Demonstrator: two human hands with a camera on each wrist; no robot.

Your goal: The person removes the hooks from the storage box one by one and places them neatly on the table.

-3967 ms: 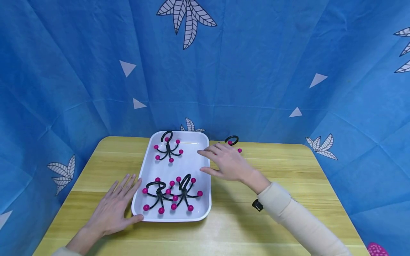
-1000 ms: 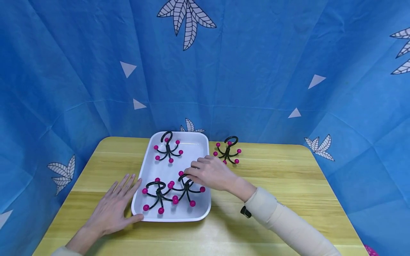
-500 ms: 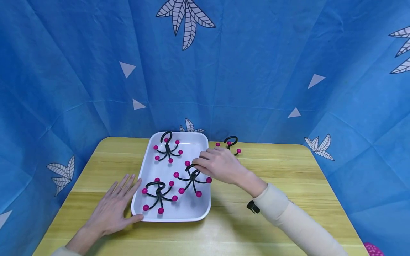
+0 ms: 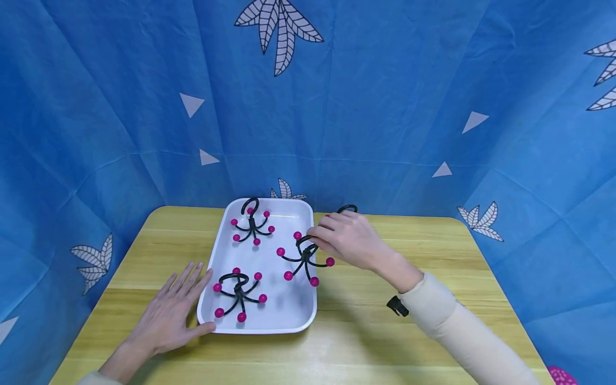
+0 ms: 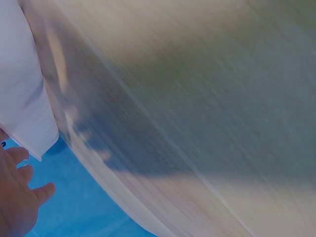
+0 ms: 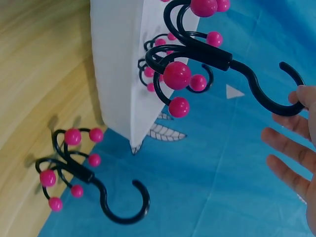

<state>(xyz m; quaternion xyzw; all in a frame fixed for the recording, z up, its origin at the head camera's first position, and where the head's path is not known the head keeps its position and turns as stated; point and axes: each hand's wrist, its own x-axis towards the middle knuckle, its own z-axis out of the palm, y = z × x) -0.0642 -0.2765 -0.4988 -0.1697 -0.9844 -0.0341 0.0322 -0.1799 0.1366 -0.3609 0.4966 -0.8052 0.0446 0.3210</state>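
Observation:
My right hand (image 4: 350,239) pinches the hook end of a black claw hanger (image 4: 305,258) with pink ball tips. That hanger hangs over the right rim of the white tray (image 4: 281,316); in the right wrist view thumb and finger grip its curved hook. Two similar hangers stand in the tray, a back one (image 4: 252,223) and a front one (image 4: 238,291). Behind my right hand, mostly hidden in the head view, another hanger (image 6: 81,170) stands on the table. Fingers spread, my left hand (image 4: 170,315) rests at the tray's left side, its thumb at the front left corner.
The wooden table (image 4: 414,331) stretches to both sides of the tray. A blue curtain (image 4: 385,107) with leaf prints hangs behind the table and along its sides.
My right hand reached down to the front right hanger in the tray, gripped it and lifted it back and right to the tray's rim. The left hand stays put.

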